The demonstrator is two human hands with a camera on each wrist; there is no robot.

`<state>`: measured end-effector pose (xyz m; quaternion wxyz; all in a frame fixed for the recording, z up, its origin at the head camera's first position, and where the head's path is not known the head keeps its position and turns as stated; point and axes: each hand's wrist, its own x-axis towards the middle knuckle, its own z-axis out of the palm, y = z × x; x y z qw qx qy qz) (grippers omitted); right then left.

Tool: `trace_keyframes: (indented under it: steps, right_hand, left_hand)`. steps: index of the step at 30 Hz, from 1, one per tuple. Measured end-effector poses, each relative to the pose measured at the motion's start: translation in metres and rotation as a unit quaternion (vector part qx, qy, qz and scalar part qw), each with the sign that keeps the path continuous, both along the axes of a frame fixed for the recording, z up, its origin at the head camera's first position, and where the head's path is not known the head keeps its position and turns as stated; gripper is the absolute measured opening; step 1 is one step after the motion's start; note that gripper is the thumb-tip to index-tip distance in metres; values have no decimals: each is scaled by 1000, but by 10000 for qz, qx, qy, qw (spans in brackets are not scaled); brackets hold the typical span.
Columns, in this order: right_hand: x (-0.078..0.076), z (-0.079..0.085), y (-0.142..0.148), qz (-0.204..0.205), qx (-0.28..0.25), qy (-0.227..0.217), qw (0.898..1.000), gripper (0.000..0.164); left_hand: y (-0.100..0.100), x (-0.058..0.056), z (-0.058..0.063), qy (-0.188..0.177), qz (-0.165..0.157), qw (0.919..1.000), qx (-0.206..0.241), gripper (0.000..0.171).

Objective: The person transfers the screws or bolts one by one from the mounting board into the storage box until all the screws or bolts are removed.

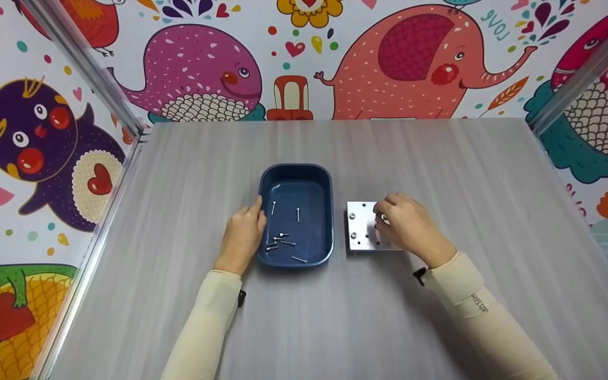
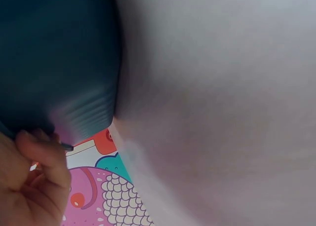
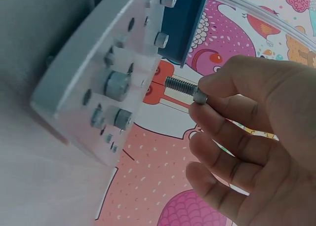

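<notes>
My left hand (image 1: 243,232) grips the left rim of a dark blue tray (image 1: 330,232); the left wrist view shows the thumb and curled fingers at the tray's edge. Inside the tray lie several small screws (image 1: 298,214). My right hand (image 1: 409,224) is over a silver metal plate (image 1: 361,227) with drilled holes. Between thumb and index finger it pinches a threaded socket-head screw (image 3: 182,86) by its head, the tip pointing at the plate and apart from it in the right wrist view. Several screws (image 3: 117,85) stand in the plate's holes. The hand covers the plate's right part in the head view.
The tray and the plate stand side by side on a grey wood-grain table (image 1: 304,316), a narrow gap between them. Printed cartoon panels (image 1: 203,68) rise behind and at both sides, with metal frame posts (image 1: 82,63) at the back corners.
</notes>
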<state>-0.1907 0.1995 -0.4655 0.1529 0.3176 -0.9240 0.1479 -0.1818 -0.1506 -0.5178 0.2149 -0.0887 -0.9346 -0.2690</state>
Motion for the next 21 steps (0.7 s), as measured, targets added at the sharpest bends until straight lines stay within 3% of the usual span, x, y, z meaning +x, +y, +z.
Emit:
trace_keyframes:
  steps: [10,21]
  right_hand:
    - [-13,11,-18,202,-120,-26,9997,12]
    - [-40,27,-56,416,-81,4,9991,11]
  left_hand:
    - [-1,-1,-2,-9,-10,10000,-84,34]
    - [0,0,1,-68,-36,10000,-58,34]
